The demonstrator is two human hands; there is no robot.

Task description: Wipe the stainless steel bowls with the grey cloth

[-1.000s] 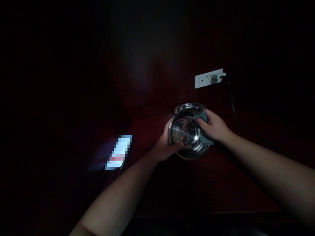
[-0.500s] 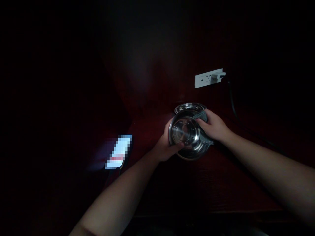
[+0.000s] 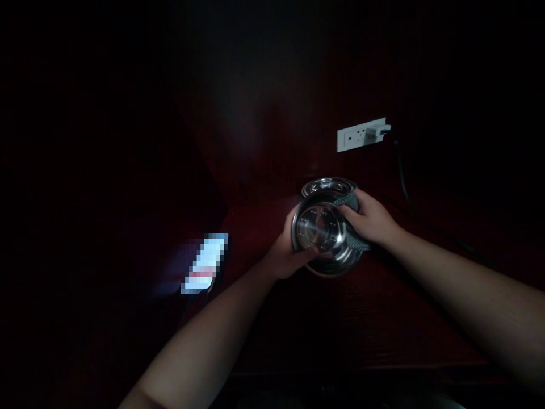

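Note:
A shiny stainless steel bowl (image 3: 317,224) is tilted so that its round inside faces me. My left hand (image 3: 286,254) grips it at the left, with the thumb over the near rim. My right hand (image 3: 371,218) is closed on a grey-green cloth (image 3: 349,201), which it presses to the bowl's right side; part of the cloth hangs below the fingers. Just beyond, a second shiny steel dish (image 3: 327,185) lies on the dark red table, its near part hidden by the held bowl.
A lit phone (image 3: 206,264), its screen pixelated, lies to the left of my left forearm. On the back wall is a white socket plate (image 3: 351,138) with a plug (image 3: 377,133) in it. A dark cable (image 3: 402,176) runs down to the right. The surroundings are very dark.

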